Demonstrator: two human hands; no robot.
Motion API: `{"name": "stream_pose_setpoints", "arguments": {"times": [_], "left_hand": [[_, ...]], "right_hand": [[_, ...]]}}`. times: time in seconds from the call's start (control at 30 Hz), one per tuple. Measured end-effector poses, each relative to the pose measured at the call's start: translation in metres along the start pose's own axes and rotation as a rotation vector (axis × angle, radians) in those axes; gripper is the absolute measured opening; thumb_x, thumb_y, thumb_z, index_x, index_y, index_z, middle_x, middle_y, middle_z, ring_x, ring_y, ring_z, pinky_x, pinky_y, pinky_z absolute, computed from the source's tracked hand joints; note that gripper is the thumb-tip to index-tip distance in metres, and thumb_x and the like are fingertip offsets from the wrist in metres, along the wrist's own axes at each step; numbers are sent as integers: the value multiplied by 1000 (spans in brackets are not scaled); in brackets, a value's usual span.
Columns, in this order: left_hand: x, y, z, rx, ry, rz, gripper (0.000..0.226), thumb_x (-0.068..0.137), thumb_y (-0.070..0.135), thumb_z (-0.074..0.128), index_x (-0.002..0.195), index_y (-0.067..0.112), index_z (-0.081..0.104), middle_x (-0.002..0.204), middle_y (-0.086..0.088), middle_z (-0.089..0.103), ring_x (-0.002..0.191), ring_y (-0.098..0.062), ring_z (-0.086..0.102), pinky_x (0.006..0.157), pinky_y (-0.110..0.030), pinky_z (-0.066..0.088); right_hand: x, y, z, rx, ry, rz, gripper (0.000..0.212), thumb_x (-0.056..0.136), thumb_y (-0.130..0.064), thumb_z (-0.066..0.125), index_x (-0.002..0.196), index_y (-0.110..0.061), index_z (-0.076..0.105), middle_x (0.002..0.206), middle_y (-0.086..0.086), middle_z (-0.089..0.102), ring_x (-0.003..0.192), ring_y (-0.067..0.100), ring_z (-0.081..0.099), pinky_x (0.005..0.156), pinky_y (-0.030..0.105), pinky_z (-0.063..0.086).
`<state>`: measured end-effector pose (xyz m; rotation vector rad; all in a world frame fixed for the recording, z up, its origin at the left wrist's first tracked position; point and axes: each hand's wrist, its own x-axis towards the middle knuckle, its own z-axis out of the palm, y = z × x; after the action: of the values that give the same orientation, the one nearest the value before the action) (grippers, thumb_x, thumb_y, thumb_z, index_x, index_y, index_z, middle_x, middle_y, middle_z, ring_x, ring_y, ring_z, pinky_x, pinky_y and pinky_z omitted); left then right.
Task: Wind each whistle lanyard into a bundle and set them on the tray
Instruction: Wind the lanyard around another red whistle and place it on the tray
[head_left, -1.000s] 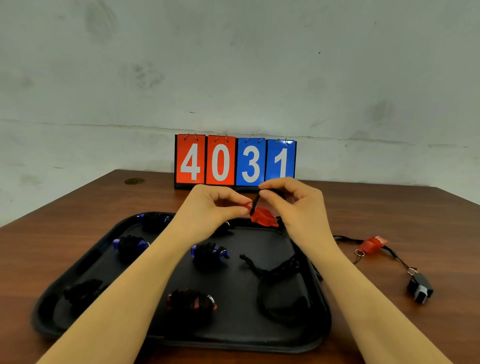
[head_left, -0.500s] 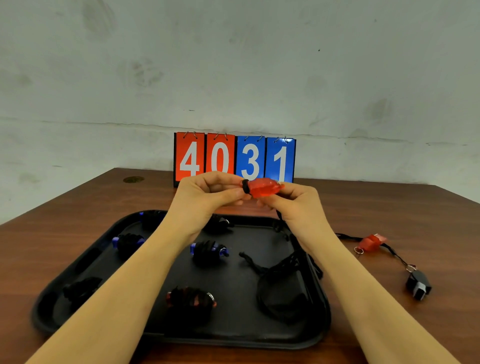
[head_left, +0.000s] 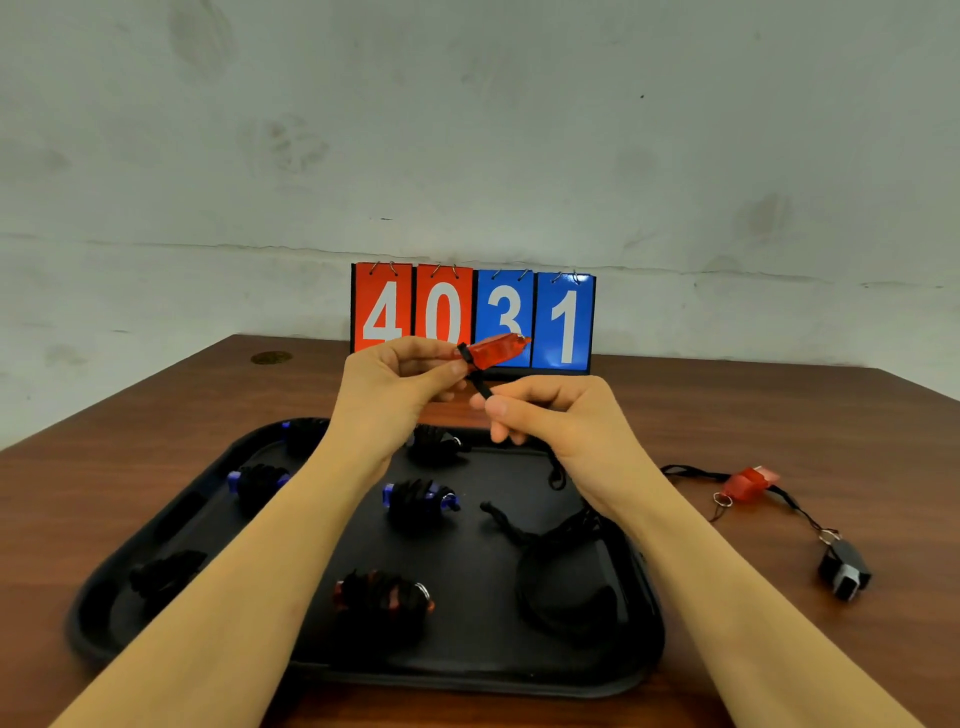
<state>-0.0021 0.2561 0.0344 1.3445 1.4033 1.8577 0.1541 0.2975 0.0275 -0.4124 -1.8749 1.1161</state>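
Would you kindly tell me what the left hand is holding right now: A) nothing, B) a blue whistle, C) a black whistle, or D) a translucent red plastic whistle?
D: the left hand pinches the translucent red plastic whistle, while the right hand holds its black cord.

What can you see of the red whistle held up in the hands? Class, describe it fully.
The red whistle looks like translucent red plastic, lying roughly level above the tray, in front of the scoreboard. The left hand pinches its near end, where black cord is wound round it. The cord runs down into the grip of the right hand.
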Motion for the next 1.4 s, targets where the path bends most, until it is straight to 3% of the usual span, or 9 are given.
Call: {"name": "stream_pose_setpoints", "arguments": {"times": [0.17, 0.3, 0.37, 0.63, 0.8, 1.03, 1.13, 1.3, 1.4], "left_hand": [[3, -3, 0, 167, 3, 54, 14, 82, 7, 66, 87, 20, 64, 81, 2, 68, 69, -5, 65, 63, -10, 52], [5, -8, -1, 409, -24, 123, 13, 85, 12, 63, 94, 21, 63, 84, 10, 63, 78, -6, 62, 68, -12, 50], [4, -9, 0, 473, -70, 155, 13, 85, 13, 63, 94, 23, 63, 81, 13, 61, 73, -6, 59, 70, -15, 48], [0, -9, 2, 581, -224, 231, 17, 86, 13, 61, 92, 29, 60, 79, 18, 58, 63, 9, 53, 64, 0, 41], [-3, -6, 2, 564, -317, 231, 16, 86, 12, 60, 92, 27, 60, 77, 14, 60, 66, 7, 57, 67, -2, 44], [-7, -1, 2, 469, -418, 221, 20, 86, 8, 60, 90, 28, 61, 76, 11, 64, 67, -1, 62, 72, -9, 49], [-7, 1, 1, 313, -396, 208, 20, 84, 4, 61, 91, 22, 65, 79, 6, 66, 68, -6, 63, 71, -16, 52], [-8, 6, -1, 69, -309, 168, 25, 81, -4, 61, 88, 20, 64, 68, 12, 67, 62, -3, 62, 64, -12, 49], [-6, 3, -1, -3, -236, 123, 20, 81, 1, 62, 92, 17, 66, 68, 10, 67, 62, -4, 61, 63, -16, 49]], "right_hand": [[-1, -4, -2, 54, -42, -35, 12, 77, -25, 65, 70, -30, 73, 69, 3, 68, 84, 25, 65, 70, 18, 49], [1, 9, -3, -751, 233, -351, 15, 88, -24, 56, 86, -16, 69, 88, -3, 65, 89, 12, 54, 82, 20, 41], [2, 16, -4, -948, 307, -500, 24, 89, -25, 49, 89, -9, 67, 98, 3, 63, 94, 15, 53, 83, 26, 43], [1, 22, -1, -885, 285, -371, 26, 93, -27, 47, 102, -9, 63, 88, 5, 68, 82, 18, 65, 67, 31, 56], [2, 22, -3, -580, 359, -134, 20, 92, -21, 54, 106, -13, 65, 97, -6, 65, 98, 6, 59, 79, 11, 49], [4, 15, -8, -185, 432, 80, 8, 83, -14, 67, 88, -17, 72, 84, -5, 70, 91, 9, 65, 74, 18, 54], [6, 9, -12, 100, 415, 180, 11, 77, -11, 72, 73, -21, 74, 78, 3, 73, 81, 20, 69, 75, 33, 57], [5, 6, -10, 92, 324, 188, 17, 80, -3, 66, 70, -15, 72, 59, -1, 65, 51, 9, 53, 57, 20, 47], [3, 7, -5, 21, 236, 148, 9, 82, -10, 66, 75, -11, 71, 60, -2, 67, 50, 6, 52, 55, 17, 46]]}}
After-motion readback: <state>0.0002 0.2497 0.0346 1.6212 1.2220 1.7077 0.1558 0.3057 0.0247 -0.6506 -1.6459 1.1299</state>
